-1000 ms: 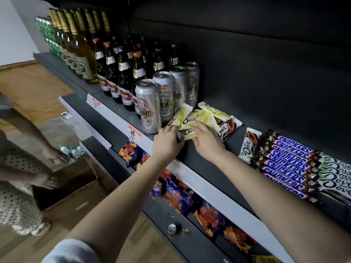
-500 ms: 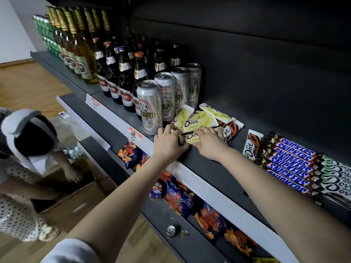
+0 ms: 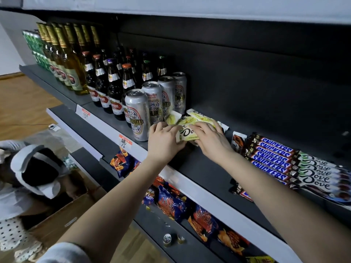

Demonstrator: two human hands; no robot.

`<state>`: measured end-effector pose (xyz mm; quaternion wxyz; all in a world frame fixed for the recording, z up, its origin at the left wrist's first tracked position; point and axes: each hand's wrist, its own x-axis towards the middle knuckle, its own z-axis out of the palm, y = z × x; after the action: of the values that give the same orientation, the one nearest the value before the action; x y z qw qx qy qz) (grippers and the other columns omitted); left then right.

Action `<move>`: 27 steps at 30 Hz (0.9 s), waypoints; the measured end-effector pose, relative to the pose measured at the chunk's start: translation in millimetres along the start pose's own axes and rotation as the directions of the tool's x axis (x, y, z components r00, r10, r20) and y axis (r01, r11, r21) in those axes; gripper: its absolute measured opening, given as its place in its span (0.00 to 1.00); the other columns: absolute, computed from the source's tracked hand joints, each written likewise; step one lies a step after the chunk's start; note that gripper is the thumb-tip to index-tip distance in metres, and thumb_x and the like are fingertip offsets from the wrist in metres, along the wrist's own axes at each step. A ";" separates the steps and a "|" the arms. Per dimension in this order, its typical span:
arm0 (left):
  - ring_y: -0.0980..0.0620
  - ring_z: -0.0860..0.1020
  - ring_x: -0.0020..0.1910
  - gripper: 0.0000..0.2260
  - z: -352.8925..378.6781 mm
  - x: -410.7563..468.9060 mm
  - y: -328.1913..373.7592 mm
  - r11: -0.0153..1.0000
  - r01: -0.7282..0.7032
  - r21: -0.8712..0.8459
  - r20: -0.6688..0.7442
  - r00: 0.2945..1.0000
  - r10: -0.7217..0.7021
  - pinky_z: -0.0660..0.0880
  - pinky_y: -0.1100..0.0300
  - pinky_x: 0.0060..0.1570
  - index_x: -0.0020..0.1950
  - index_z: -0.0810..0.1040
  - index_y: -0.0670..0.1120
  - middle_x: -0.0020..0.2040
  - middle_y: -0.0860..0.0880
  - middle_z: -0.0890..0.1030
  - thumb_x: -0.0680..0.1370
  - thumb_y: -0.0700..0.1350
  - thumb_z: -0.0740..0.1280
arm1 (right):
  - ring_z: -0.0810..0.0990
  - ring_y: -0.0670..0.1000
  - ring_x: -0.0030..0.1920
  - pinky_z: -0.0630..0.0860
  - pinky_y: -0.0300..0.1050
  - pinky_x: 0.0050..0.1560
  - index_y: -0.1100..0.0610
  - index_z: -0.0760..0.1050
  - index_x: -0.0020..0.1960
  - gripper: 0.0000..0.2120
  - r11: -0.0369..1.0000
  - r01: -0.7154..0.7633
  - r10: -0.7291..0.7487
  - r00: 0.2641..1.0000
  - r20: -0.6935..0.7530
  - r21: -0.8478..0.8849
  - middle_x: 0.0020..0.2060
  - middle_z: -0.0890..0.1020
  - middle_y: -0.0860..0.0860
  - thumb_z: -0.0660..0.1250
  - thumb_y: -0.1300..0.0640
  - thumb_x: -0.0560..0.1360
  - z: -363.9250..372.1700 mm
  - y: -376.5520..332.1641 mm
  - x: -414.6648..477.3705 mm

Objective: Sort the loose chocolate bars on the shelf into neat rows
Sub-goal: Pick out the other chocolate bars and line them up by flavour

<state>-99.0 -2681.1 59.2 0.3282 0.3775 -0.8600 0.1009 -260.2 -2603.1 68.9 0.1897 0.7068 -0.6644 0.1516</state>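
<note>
Left grip (image 3: pixel 163 141) and right grip (image 3: pixel 210 141) hold one pale-yellow wrapped Dove chocolate bar (image 3: pixel 187 132) between them, low over the dark grey shelf (image 3: pixel 199 168). Advisable: square it with the loose yellow bars (image 3: pixel 197 115) just beyond both grips.

Dove bars (image 3: pixel 188 132) right of cans (image 3: pixel 137 114)

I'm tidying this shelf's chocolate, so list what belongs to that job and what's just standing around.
Job: yellow Dove bars, held by the left hand and right hand; brown Dove bar; Snickers row; Dove row.
Bystanders: beer cans; bottles; snack bags on the lower shelf; cardboard box.
</note>
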 end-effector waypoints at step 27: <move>0.45 0.73 0.57 0.19 -4.8 24.5 238.9 0.842 -0.353 -0.407 -0.044 0.929 0.368 0.64 0.48 0.58 0.60 0.77 0.52 0.58 0.55 0.80 0.71 0.53 0.71 | 0.78 0.60 0.55 0.81 0.56 0.40 0.66 0.71 0.63 0.24 0.850 -0.477 0.430 0.874 -0.227 -0.223 0.56 0.76 0.61 0.73 0.63 0.69 -134.5 125.6 -228.6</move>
<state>-279.9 -2527.4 96.2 0.3596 0.1341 -0.9230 -0.0276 -396.6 -2344.1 89.2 0.2992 0.4810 -0.8086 0.1587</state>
